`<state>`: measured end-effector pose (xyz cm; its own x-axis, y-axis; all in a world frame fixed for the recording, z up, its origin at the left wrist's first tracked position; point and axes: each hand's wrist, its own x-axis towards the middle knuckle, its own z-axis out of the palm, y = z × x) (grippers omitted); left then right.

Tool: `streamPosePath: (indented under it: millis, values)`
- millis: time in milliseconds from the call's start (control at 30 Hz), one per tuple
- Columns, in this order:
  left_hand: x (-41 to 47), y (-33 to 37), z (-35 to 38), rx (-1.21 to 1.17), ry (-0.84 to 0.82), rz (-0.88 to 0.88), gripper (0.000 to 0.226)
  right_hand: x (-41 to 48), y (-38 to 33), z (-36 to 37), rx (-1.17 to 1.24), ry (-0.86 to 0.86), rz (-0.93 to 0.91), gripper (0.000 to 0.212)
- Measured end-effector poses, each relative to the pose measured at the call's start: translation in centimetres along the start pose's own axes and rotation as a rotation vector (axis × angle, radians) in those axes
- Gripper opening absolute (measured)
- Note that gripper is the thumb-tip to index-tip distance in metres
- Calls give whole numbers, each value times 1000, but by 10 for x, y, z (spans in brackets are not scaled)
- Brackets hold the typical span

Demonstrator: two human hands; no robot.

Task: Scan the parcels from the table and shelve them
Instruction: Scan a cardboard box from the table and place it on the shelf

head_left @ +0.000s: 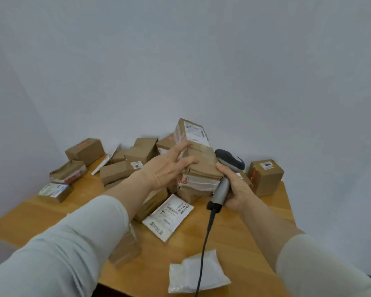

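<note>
Left grip [169, 166] is spread wide, fingers nearly straight and fanned out, and we lay them flat against the left face of the brown parcel [201, 168] in the middle of the bench [251, 232]; the thumb is out of our sight, so we cannot say if it hooks underneath. Right grip [234, 189] is wrapped tight round the grey handle of the scanner [222, 187], just off the parcel's right edge. The scanner's dark head rises behind that edge, and where its window aims we cannot make out. The parcel stands nearly upright, its long axis leaning up and away from us. A white label sits at its far top end, and clear tape bands with red print wrap the lower part. Whether this is one tall box or two stacked, we cannot tell. Its base is lost among the heap of boxes [137, 157] behind our left wrist. The black cable [204, 243] drops from the handle towards the near edge and runs out of frame. A flat white mailer [168, 217] lies label-up just in front of the parcel, and a pale pouch [198, 273] lies nearer us under the cable. The box marked 1006 [266, 176] stands apart at the right. A small carton [124, 249] under our left sleeve is blurred and half hidden.
</note>
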<state>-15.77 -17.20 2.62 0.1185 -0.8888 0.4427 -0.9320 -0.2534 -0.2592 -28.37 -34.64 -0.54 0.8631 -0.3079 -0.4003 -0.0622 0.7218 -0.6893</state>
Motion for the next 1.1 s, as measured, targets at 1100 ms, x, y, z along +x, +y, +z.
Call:
streamPosePath:
  millis: [1100]
  values:
    - [16, -27, -20, -1746, -36, -1268, 89, 1, -3, -1, -275, 85, -192, 45]
